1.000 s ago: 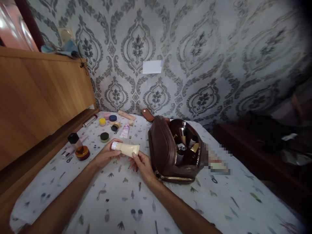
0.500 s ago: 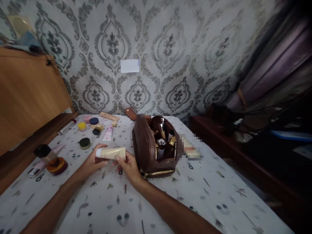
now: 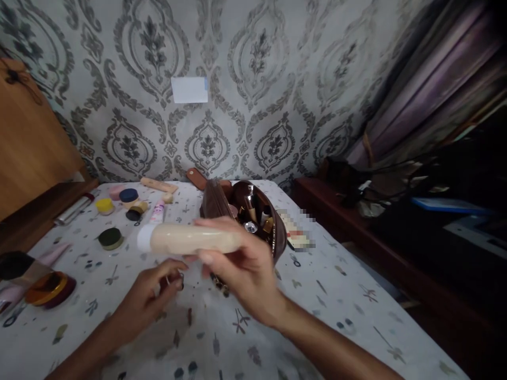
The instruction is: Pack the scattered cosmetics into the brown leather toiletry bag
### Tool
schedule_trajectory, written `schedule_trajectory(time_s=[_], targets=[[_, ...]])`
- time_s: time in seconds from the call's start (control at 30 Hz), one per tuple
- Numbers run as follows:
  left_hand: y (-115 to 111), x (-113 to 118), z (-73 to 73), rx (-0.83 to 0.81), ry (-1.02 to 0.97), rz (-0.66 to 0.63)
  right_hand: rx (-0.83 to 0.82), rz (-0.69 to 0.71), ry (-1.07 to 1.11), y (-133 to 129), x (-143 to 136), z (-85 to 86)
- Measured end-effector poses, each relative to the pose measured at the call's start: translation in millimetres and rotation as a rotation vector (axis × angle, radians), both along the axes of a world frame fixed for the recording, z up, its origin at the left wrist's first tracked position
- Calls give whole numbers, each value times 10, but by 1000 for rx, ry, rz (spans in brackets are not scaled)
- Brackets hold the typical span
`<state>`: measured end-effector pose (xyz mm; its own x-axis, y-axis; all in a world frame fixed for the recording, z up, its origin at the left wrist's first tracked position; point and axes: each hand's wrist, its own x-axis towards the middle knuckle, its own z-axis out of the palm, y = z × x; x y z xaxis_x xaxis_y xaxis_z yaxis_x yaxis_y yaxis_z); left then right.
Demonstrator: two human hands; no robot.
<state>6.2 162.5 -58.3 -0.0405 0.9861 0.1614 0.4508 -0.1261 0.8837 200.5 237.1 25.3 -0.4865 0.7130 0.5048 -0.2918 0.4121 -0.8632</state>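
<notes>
A cream-coloured tube [image 3: 190,239] with a white cap lies sideways in the grip of my right hand [image 3: 247,269], raised close to the camera. My left hand [image 3: 152,293] is below and left of it, fingers apart and curved, holding nothing. Behind my right hand stands an unzipped brown bag [image 3: 279,232] with several cosmetics inside; the hand and tube hide part of its front.
On the patterned cloth [image 3: 214,338] at the left are a dark-lidded jar [image 3: 111,238], a yellow jar [image 3: 104,206], a blue-lidded jar [image 3: 129,197], an orange-and-dark-red container [image 3: 49,289] and a pink-and-white tube [image 3: 157,211]. A wooden cabinet [image 3: 31,137] stands far left.
My left hand has let go of the tube's cap end and dropped lower. My right hand has lifted the tube nearer the camera. The view has shifted right and closer.
</notes>
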Motion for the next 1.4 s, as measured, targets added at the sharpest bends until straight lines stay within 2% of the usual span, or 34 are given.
schedule_trajectory(time_s=[0.1, 0.17, 0.23, 0.3, 0.43, 0.5, 0.67, 0.77, 0.9, 1.1, 1.3, 1.4], targets=[[17, 445, 190, 73, 131, -198, 61, -200, -21, 104, 402, 283], [84, 731, 223, 147, 165, -259, 127, -339, -35, 181, 627, 381], [179, 950, 177, 217, 173, -275, 217, -479, -85, 247, 812, 421], [263, 1073, 88, 269, 239, -268, 296, -585, -181, 302, 960, 424], [325, 1094, -56, 304, 564, -312, 410, -664, -435, 414, 1157, 406], [326, 1074, -91, 362, 674, -322, 465, -611, -525, 480, 1206, 413], [356, 1103, -156, 528, 743, -264, 499, -312, -717, 604, 1188, 465], [365, 1125, -191, 544, 740, -262, 482, -191, -877, 629, 1118, 453], [348, 1117, -214, 520, 734, -268, 469, -64, -963, 660, 1035, 367], [329, 1112, -194, 516, 733, -272, 445, -24, -1073, 702, 956, 261], [318, 1137, -136, 516, 721, -259, 386, -7, -1265, 679, 860, 219], [322, 1142, -129, 528, 720, -250, 381, -19, -1294, 672, 826, 216]])
